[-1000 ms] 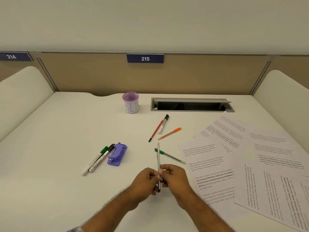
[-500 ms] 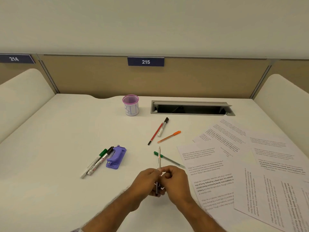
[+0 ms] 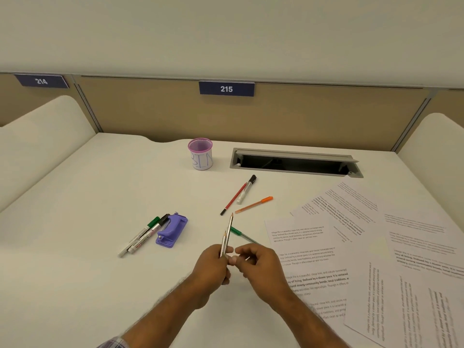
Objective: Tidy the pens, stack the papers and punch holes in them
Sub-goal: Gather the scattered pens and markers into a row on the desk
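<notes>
- Two thin pencils [image 3: 227,237] are gripped in the left hand [image 3: 213,268], points up and leaning slightly toward 1 o'clock, one tip reaching higher than the other.
- The left hand's fingers are curled round the lower ends of the pencils, above the white desk [image 3: 100,197].
- The right hand [image 3: 256,262] sits just beside the left at its 3 o'clock, fingers loosely curled and a little apart, holding nothing; it does not touch the pencils.
- A green pen [image 3: 242,234] lies on the desk just behind the hands, toward 1 o'clock, partly hidden by the pencils and the right hand.
- Farther out at 12 o'clock lie a red pencil [image 3: 233,199] and a black-capped marker [image 3: 246,189] side by side, with an orange pen [image 3: 254,204] just to their right.
- At 10 o'clock from the hands a purple hole punch [image 3: 172,232] rests on the desk, with two markers [image 3: 144,236], one green-capped and one black-capped, touching its left side.
- At the far edge, 12 o'clock, stands a pink-rimmed mesh cup [image 3: 200,153] with "BIN" written on it, upright.
- To the cup's right is a grey cable slot [image 3: 296,162] set in the desk.
- Printed papers [image 3: 364,247] are spread loosely and overlapping from 1 to 4 o'clock, at differing angles.
- On the back partition are the number plates 215 [image 3: 226,88] and 214 [image 3: 41,81].
</notes>
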`<state>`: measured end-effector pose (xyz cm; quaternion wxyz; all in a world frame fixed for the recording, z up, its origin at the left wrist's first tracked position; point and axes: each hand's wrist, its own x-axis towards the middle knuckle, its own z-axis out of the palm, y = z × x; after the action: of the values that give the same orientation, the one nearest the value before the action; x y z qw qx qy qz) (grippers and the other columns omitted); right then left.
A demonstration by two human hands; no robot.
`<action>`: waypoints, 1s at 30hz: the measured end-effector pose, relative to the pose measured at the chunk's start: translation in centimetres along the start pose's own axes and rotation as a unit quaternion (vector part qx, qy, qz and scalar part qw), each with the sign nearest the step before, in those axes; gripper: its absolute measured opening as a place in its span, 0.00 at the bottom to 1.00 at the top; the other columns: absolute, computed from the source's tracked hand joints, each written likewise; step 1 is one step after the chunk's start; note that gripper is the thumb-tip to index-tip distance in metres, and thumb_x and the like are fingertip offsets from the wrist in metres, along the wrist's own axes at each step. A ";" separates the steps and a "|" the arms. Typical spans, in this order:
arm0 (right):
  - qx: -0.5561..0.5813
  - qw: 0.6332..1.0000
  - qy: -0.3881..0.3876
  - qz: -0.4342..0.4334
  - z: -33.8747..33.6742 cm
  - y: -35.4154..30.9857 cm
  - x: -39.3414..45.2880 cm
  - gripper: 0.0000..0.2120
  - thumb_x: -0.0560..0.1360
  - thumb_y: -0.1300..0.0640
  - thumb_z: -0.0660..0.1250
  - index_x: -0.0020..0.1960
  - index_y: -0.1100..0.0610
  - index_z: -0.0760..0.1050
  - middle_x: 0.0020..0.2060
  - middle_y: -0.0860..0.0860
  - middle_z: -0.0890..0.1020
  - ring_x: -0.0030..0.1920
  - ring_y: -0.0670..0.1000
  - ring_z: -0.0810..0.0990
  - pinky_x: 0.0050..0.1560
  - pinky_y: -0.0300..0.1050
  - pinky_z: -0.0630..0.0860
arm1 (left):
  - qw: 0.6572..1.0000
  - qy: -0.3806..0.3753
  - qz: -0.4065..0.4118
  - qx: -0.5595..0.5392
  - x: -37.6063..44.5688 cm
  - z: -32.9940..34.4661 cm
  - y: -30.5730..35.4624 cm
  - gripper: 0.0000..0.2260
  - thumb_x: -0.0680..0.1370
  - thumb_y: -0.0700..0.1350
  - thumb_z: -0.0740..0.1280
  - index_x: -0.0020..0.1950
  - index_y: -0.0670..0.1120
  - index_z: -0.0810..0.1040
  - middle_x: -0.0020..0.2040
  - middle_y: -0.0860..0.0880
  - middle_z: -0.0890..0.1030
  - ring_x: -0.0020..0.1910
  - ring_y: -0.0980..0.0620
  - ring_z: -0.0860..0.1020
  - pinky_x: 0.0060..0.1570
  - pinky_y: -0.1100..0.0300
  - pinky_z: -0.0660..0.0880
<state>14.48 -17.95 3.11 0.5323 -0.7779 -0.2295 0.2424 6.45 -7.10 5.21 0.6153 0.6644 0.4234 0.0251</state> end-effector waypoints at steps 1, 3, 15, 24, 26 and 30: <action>-0.002 1.000 0.010 0.002 -0.3 0.1 0.3 0.05 0.71 0.52 0.74 0.47 0.49 0.82 0.38 0.47 0.84 0.39 0.48 0.81 0.44 0.44 0.82 | 1.000 0.016 -0.008 -0.002 0.2 -0.1 -0.1 0.12 0.83 0.37 0.55 0.55 0.47 0.76 0.42 0.46 0.78 0.35 0.52 0.74 0.32 0.63 0.72; -0.011 1.000 0.027 0.007 -0.6 0.1 1.1 0.02 0.73 0.54 0.73 0.46 0.50 0.82 0.38 0.48 0.84 0.41 0.51 0.82 0.47 0.46 0.82 | 0.999 0.037 -0.024 -0.011 0.7 -0.8 -0.2 0.13 0.83 0.36 0.54 0.55 0.48 0.76 0.44 0.46 0.77 0.35 0.52 0.71 0.31 0.61 0.71; -0.299 0.953 -0.017 -0.043 6.3 -2.0 10.1 0.29 0.77 0.44 0.64 0.75 0.52 0.63 0.77 0.54 0.61 0.75 0.55 0.61 0.71 0.49 0.63 | 0.989 0.071 -0.044 -0.122 4.8 -9.8 -0.4 0.13 0.81 0.54 0.61 0.50 0.47 0.80 0.32 0.50 0.70 0.24 0.55 0.63 0.25 0.62 0.61; -0.462 0.884 -0.067 0.001 10.0 -1.1 13.0 0.40 0.76 0.36 0.59 0.77 0.61 0.53 0.79 0.58 0.51 0.78 0.58 0.51 0.76 0.53 0.53 | 0.994 0.040 -0.022 -0.102 7.6 -13.5 -1.3 0.13 0.80 0.52 0.63 0.39 0.47 0.73 0.30 0.50 0.71 0.22 0.55 0.65 0.24 0.61 0.63; -0.449 0.892 -0.049 -0.001 10.8 -0.6 11.6 0.39 0.76 0.35 0.58 0.76 0.60 0.57 0.78 0.57 0.56 0.77 0.58 0.56 0.76 0.52 0.54 | 0.994 0.035 -0.023 -0.096 7.9 -13.8 -1.7 0.14 0.80 0.53 0.63 0.38 0.47 0.72 0.28 0.50 0.70 0.23 0.55 0.64 0.25 0.60 0.63; -0.442 0.896 -0.003 -0.029 12.2 0.0 8.2 0.22 0.79 0.43 0.59 0.62 0.59 0.74 0.65 0.56 0.74 0.65 0.57 0.71 0.66 0.50 0.67 | 0.995 0.010 -0.027 -0.099 7.6 -13.4 -1.8 0.12 0.81 0.51 0.60 0.40 0.48 0.72 0.30 0.51 0.68 0.25 0.54 0.63 0.27 0.61 0.61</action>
<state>13.25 -4.13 -1.80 0.1394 -0.9255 -0.3371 0.1022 2.91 7.88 3.29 0.6742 0.5886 0.4424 0.0568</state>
